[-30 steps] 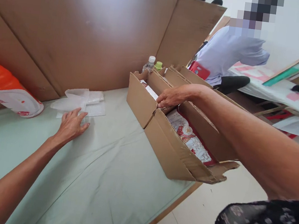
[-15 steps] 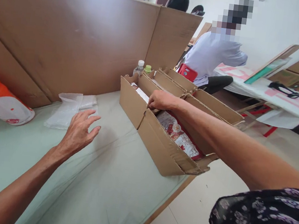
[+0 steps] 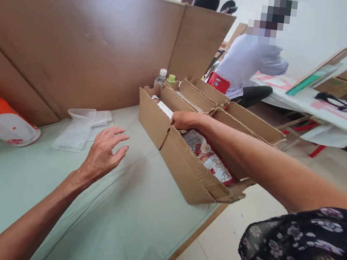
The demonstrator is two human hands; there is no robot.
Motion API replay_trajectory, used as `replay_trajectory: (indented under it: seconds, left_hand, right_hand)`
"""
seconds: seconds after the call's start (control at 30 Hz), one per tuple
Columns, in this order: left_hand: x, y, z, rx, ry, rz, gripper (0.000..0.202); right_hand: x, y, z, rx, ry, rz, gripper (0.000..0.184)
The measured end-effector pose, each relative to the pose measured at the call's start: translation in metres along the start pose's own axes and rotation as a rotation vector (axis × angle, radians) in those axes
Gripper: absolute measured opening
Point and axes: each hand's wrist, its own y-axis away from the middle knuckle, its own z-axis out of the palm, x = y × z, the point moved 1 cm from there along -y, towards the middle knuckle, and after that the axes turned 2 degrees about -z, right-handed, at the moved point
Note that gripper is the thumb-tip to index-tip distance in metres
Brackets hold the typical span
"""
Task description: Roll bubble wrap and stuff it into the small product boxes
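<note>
My right hand [image 3: 181, 119] reaches down into the open cardboard box [image 3: 152, 121], at the end of a white item [image 3: 164, 108] lying inside. Its fingertips are hidden below the box wall, so what they touch or hold does not show. Under my right forearm, a second cardboard box [image 3: 184, 171] holds red and white printed packages [image 3: 209, 157]. My left hand [image 3: 107, 151] hovers over the table with fingers apart and nothing in them. Near it lie clear plastic bags [image 3: 74, 130].
A tall cardboard panel [image 3: 85, 47] stands along the table's [image 3: 95, 221] back. Two bottles [image 3: 161, 78] are behind the boxes. At far left lies an orange and white bag [image 3: 4, 119]. Across the room a person [image 3: 248, 59] sits at another table [image 3: 330, 113].
My left hand has moved right and slightly away from the plastic bags, toward the boxes. My right hand has sunk a little deeper into the box.
</note>
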Motion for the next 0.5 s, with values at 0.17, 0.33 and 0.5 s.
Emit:
replay_trajectory:
  seconds: [0.17, 0.33, 0.5]
  left_hand:
    - [0.019, -0.016, -0.006, 0.058, 0.056, 0.016, 0.036]
    - [0.055, -0.057, 0.002, 0.226, 0.181, 0.108, 0.091]
    - [0.044, -0.065, -0.006, 0.272, 0.11, -0.106, 0.052]
  right_hand:
    - [0.005, 0.047, -0.039, 0.322, 0.03, 0.127, 0.028]
    - [-0.032, 0.119, -0.089, 0.628, -0.152, -0.176, 0.019]
    - [-0.024, 0.1, -0.088, 0.642, -0.576, -0.39, 0.025]
